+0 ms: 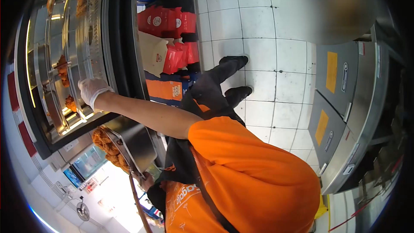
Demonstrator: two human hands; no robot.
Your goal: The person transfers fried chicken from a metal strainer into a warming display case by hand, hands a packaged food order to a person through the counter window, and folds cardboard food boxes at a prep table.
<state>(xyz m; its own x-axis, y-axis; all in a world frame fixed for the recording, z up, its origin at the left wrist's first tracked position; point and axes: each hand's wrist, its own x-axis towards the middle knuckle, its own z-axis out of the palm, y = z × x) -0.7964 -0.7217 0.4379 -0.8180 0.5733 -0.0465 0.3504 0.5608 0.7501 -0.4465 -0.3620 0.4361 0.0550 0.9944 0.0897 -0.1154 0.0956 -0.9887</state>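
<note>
My right hand [92, 92], in a clear glove, reaches into the lit display case [118, 47]. Its fingers are curled at the metal trays, and what they hold, if anything, is hidden. Pieces of fried chicken [71, 103] lie just beyond the fingers, with another piece [63, 71] farther along the same shelf. Below that arm, my left hand [148, 182] grips the edge of a deep metal pan [140, 142]. Fried chicken [108, 146] is heaped at the pan's far side. The arm and sleeve cover part of the left forearm.
Red paper bags [161, 21], a cream bag [152, 54] and an orange box [159, 89] sit on a shelf under the case. White floor tiles [261, 54] lie behind me. Grey cabinet doors [338, 67] stand across the aisle. A brown rod [137, 203] runs beside the pan.
</note>
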